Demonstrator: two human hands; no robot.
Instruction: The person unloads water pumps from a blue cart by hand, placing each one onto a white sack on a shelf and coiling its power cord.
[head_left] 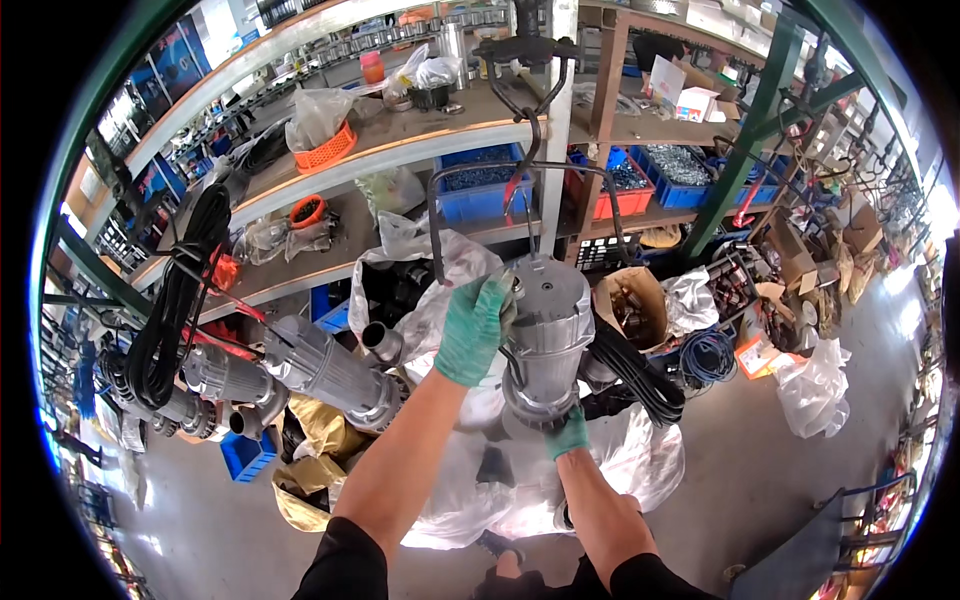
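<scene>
A silver-grey submersible pump (pixel 548 330) hangs upright in front of me, under a dark wire hanger (pixel 525 170) on an overhead hook. My left hand (pixel 474 332), in a green glove, is closed against the upper left side of the pump, its fingertips partly hidden. Low at the pump's base is my right hand (pixel 570 436), also gloved in green. It grips the underside, and the pump hides most of its fingers. A coiled black cable (pixel 640 378) hangs down at the pump's right side.
More pumps (pixel 320 365) with a cable coil (pixel 185 300) hang in a row at left. Behind stand shelves with blue bins (pixel 482 185) and a red bin (pixel 625 190). Below are plastic-lined sacks (pixel 470 500), a blue crate (pixel 247 455) and a cardboard box (pixel 635 305).
</scene>
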